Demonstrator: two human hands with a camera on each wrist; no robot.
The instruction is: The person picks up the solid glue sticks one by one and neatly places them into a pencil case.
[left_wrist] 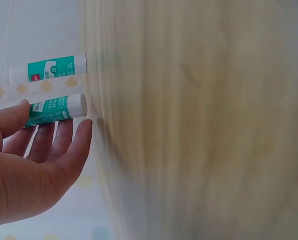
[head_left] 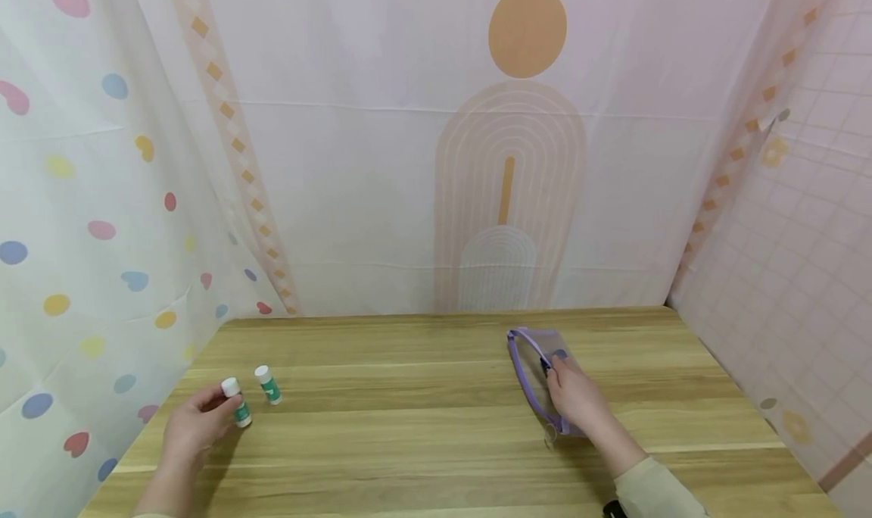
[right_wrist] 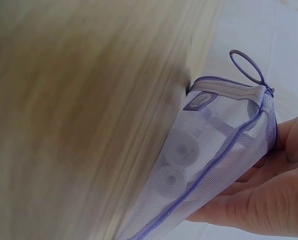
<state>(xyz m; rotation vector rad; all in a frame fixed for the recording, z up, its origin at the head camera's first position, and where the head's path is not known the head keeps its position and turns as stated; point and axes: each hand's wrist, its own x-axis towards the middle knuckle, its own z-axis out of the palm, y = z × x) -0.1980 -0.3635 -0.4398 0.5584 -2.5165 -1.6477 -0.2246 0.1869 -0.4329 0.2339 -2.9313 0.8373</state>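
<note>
On the left of the table, my left hand (head_left: 197,425) pinches an upright glue stick (head_left: 237,403) between thumb and fingers. It has a white cap and a green label; its base is close to the wood. A second glue stick (head_left: 268,385) stands just beyond it, also seen in the left wrist view. At the right, my right hand (head_left: 577,394) grips the side of a purple-edged mesh zip pouch (right_wrist: 216,145). The pouch's mouth gapes toward the left. Two round whitish ends (right_wrist: 181,149) show through its mesh. My right fingers are partly hidden behind the pouch.
The wooden table (head_left: 395,427) spans the space between both hands. A patterned curtain (head_left: 368,200) hangs along its back edge, with more curtains at both sides. A ring-shaped loop (right_wrist: 246,67) sticks out from the pouch's end.
</note>
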